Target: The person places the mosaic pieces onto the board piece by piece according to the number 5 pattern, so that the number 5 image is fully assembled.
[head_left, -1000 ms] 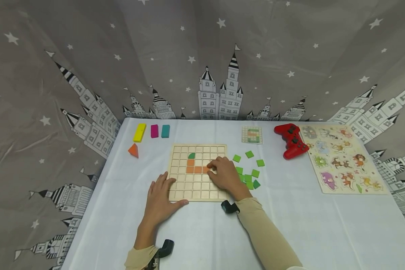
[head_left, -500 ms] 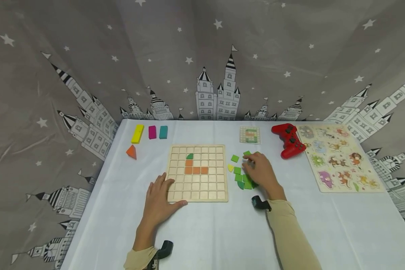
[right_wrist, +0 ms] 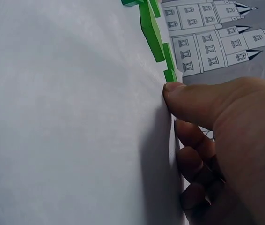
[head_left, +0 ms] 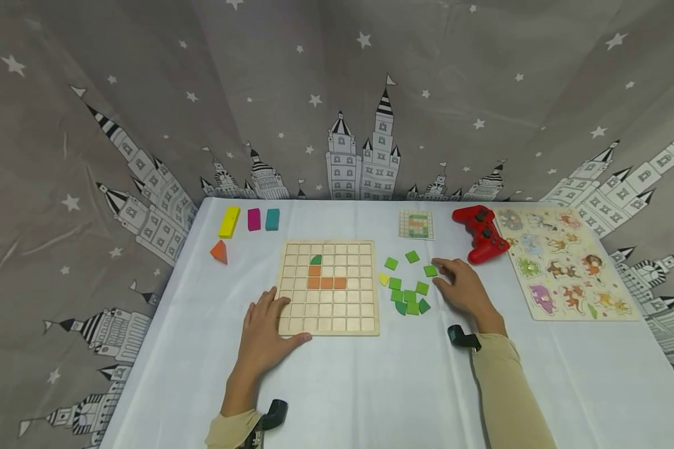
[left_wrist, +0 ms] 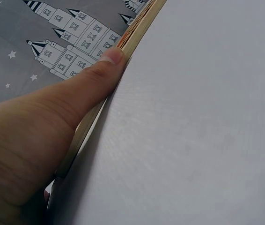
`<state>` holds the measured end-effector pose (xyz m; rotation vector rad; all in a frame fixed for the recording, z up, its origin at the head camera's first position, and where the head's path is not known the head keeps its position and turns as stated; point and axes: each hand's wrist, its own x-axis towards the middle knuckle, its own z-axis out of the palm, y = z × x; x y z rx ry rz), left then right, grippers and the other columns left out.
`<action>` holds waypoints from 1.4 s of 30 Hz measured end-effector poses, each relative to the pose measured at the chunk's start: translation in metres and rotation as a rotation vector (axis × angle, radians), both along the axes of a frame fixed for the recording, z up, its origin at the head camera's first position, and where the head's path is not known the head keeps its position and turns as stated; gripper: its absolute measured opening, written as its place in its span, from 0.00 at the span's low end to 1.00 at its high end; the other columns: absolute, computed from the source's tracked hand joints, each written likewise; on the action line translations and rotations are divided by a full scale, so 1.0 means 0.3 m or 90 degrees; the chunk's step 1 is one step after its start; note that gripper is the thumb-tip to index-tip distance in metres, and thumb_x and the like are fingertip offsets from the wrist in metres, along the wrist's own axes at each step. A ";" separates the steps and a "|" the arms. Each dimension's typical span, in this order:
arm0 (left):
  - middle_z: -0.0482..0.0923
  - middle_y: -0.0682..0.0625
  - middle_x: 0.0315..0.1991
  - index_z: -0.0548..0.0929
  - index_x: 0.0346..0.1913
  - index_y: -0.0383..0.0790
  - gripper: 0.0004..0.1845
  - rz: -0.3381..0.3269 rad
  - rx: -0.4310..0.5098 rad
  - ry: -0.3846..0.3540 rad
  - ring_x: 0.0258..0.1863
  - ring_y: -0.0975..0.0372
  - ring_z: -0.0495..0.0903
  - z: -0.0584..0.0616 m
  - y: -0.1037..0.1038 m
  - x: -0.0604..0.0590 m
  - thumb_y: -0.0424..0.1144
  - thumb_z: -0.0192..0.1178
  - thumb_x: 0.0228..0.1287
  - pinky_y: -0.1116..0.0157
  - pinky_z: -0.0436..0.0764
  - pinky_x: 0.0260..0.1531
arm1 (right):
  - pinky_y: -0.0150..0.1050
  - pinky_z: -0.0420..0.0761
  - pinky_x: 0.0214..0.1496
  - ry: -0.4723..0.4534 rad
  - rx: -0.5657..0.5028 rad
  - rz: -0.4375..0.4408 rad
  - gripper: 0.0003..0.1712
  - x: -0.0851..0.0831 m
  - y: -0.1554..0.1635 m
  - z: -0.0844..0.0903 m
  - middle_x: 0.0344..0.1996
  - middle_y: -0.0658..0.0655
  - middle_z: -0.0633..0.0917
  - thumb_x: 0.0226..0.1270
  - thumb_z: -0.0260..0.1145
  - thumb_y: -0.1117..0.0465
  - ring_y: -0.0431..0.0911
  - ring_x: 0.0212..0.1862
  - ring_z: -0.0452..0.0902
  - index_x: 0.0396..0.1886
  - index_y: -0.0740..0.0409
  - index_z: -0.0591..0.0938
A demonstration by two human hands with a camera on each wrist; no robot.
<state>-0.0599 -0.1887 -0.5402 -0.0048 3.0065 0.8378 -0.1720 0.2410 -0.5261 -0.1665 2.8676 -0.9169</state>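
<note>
A light wooden grid board [head_left: 337, 308] lies mid-table, with several orange square tiles [head_left: 326, 283] in an L and a green quarter-round tile [head_left: 316, 259] on it. My left hand [head_left: 264, 333] rests spread at the board's near-left corner, and its thumb [left_wrist: 99, 75] lies along the near edge. To the right of the board lie several loose green square tiles [head_left: 409, 295]. My right hand [head_left: 467, 293] is at the rightmost green square tile [head_left: 430, 270], index finger and thumb apart on its right side. Whether they touch it, I cannot tell.
A small pattern card [head_left: 417, 224] lies behind the loose tiles. Farther right are a red game controller [head_left: 480, 234] and an animal puzzle board [head_left: 567, 265]. Yellow [head_left: 229, 222], magenta [head_left: 254, 219] and teal blocks [head_left: 272, 219] and an orange wedge [head_left: 219, 252] lie back left.
From the board's orange row my right hand has moved right, over the loose green tiles, to their right side. A third orange tile in that row is now uncovered. The left hand stays put.
</note>
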 end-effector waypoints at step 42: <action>0.57 0.36 0.79 0.72 0.67 0.41 0.49 -0.002 0.000 0.020 0.80 0.40 0.52 0.004 0.001 0.005 0.65 0.76 0.46 0.37 0.47 0.79 | 0.46 0.79 0.56 0.070 -0.013 0.189 0.18 -0.142 -0.668 0.057 0.49 0.55 0.82 0.75 0.62 0.54 0.49 0.50 0.76 0.59 0.54 0.83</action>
